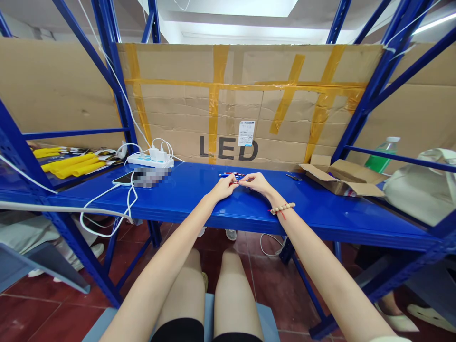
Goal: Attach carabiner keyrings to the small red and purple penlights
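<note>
My left hand [224, 186] and my right hand [257, 183] meet over the blue metal shelf [199, 199], fingers pinched together on a small red and silver pen-like piece [235, 182]. More thin pens or pen parts [231, 174] lie on the shelf just behind the hands. A bead bracelet [283, 208] with a red thread sits on my right wrist. What exactly is between the fingertips is too small to make out fully.
A white power strip [150, 160] with chargers and white cables and a phone [124, 178] lie at left. An open cardboard box [340, 176], a green bottle [383, 156] and a white bag [420, 187] stand at right. A taped cardboard sheet marked LED [249, 104] backs the shelf. Yellow items [69, 164] lie far left.
</note>
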The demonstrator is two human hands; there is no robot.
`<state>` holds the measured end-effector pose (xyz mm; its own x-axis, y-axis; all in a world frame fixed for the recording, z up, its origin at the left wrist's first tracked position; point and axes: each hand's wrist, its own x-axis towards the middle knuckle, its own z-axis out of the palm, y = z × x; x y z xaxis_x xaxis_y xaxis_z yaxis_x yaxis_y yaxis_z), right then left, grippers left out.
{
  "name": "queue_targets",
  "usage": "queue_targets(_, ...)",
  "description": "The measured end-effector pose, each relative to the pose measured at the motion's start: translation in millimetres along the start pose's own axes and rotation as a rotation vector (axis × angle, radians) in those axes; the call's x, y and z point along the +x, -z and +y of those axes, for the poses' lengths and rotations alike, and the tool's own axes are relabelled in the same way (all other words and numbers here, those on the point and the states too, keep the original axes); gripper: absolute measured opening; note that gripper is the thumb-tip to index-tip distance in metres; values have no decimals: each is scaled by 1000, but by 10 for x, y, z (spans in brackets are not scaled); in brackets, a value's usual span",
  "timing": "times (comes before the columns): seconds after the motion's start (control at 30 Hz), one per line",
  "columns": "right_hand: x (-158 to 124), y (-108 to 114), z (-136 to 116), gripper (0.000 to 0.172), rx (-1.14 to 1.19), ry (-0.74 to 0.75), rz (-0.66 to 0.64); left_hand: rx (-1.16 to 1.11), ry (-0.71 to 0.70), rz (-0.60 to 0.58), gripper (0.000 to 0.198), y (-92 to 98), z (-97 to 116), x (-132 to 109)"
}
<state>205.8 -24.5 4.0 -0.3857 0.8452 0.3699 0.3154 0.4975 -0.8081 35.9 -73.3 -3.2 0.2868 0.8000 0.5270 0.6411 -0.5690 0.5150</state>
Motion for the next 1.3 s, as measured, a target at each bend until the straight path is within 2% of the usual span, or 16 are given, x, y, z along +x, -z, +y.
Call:
queue_targets(0.4, -31, -9, -59, 45, -7, -29, -9, -24, -58, 12, 1, 18, 5, 4)
queue_targets(0.63, -49, -30, -118, 45, 27, -64, -4, -1, -41, 21, 13, 3, 13, 14)
queue_targets(0.9, -38, -31, -153, 52, 125, -31, 55, 15, 55, 125, 23, -11, -10, 59)
queue_targets(1.03, -41, -35, -162, 55, 165, 14, 61, 8, 63, 100, 23, -20, -4, 61)
queue_targets(1.3, -48, -5, -165, 48, 172, 13, 27, -5, 91, 44, 31, -22, 20, 33)
